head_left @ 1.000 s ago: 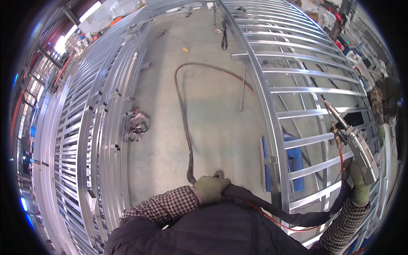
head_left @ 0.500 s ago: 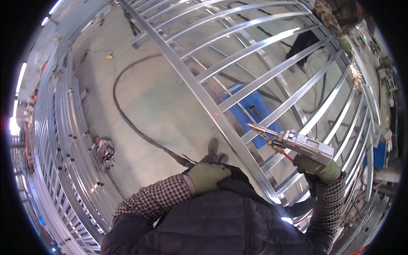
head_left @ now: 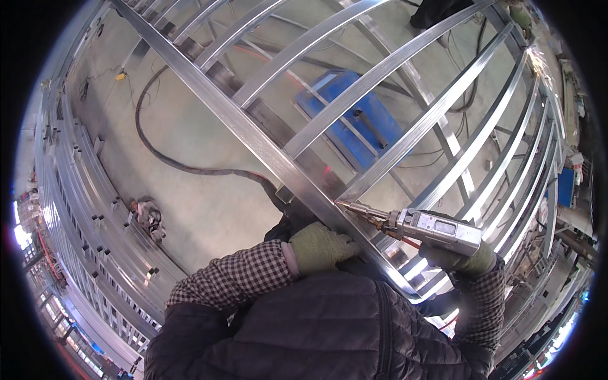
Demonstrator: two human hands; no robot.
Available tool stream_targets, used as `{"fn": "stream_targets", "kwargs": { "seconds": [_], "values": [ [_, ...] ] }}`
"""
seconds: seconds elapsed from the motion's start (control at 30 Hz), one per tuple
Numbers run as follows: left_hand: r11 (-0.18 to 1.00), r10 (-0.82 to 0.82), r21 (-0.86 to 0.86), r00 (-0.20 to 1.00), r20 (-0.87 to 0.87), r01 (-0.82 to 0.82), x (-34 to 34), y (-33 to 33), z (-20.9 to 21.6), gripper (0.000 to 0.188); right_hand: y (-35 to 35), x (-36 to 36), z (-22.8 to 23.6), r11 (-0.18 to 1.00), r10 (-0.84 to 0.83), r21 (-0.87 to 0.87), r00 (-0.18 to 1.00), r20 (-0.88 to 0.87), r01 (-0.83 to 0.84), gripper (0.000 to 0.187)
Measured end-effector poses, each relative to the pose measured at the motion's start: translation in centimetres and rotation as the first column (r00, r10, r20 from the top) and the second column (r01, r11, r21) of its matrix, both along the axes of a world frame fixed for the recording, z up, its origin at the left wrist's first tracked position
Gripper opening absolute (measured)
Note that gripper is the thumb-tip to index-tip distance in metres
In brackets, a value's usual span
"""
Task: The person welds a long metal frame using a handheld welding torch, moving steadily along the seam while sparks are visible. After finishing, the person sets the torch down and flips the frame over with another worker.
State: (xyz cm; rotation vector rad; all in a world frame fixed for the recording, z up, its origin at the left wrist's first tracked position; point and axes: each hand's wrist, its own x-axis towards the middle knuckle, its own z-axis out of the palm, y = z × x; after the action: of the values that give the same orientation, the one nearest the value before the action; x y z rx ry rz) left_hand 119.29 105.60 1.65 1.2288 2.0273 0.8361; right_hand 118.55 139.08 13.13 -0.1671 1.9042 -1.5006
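Observation:
My right hand (head_left: 461, 258), in a green glove, is wrapped round a silver welding gun (head_left: 438, 229). The gun points left, its thin nozzle reaching the joint where a crossbar (head_left: 383, 163) meets the long side rail (head_left: 244, 133) of a shiny metal frame. Whether the tip touches the metal I cannot tell. My left hand (head_left: 322, 248), gloved likewise, is at the near side of that rail, in front of my dark jacket. Its fingers are bent together toward the rail; what they grip, if anything, is hidden.
Beneath the frame lies a blue box-like thing (head_left: 354, 114). A dark thick hose (head_left: 149, 140) curves over the floor at left. Stacked metal frames (head_left: 104, 209) line the left side, with a crumpled cloth (head_left: 149, 218) beside them. Sparks (head_left: 537, 62) fly at the far right.
The gun's nozzle has moved down and left onto the corner of rail and crossbar. My left hand has shifted right toward the rail. The view has moved closer to the frame.

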Motion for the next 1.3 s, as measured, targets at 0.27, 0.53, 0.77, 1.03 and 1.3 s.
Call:
{"fn": "stream_targets", "kwargs": {
  "seconds": [0.27, 0.53, 0.77, 1.03, 1.3],
  "values": [
    [0.999, 0.011, 0.035, 0.999, 0.033, -0.012, -0.3, -0.2, 0.0, 0.039, 0.1, -0.8, -2.1, 0.994, 0.042, -0.099, 0.996, -0.075, -0.049, 0.059],
    [0.996, -0.022, 0.089, 0.999, 0.048, 0.018, -0.1, -0.8, -1.2, 0.036, 0.3, -0.8, -1.7, 0.992, -0.049, -0.109, 0.987, 0.154, 0.066, 0.053],
    [0.971, 0.045, 0.232, 0.999, 0.024, -0.05, 1.1, -0.9, -3.4, 0.036, 0.1, -1.6, -2.8, 0.978, 0.076, -0.168, 0.965, -0.25, -0.121, 0.053],
    [0.971, 0.093, 0.23, 0.992, -0.086, -0.071, 0.8, -1.1, -2.5, 0.034, -0.1, -1.8, -3.1, 0.969, 0.079, -0.195, 0.938, -0.339, -0.152, 0.055],
    [0.967, 0.139, 0.239, 0.969, -0.203, -0.089, 0.1, -0.7, -1.4, 0.029, 0.7, -1.4, -3.0, 0.976, 0.119, -0.142, 0.951, -0.285, -0.165, 0.052]
  ]
}}
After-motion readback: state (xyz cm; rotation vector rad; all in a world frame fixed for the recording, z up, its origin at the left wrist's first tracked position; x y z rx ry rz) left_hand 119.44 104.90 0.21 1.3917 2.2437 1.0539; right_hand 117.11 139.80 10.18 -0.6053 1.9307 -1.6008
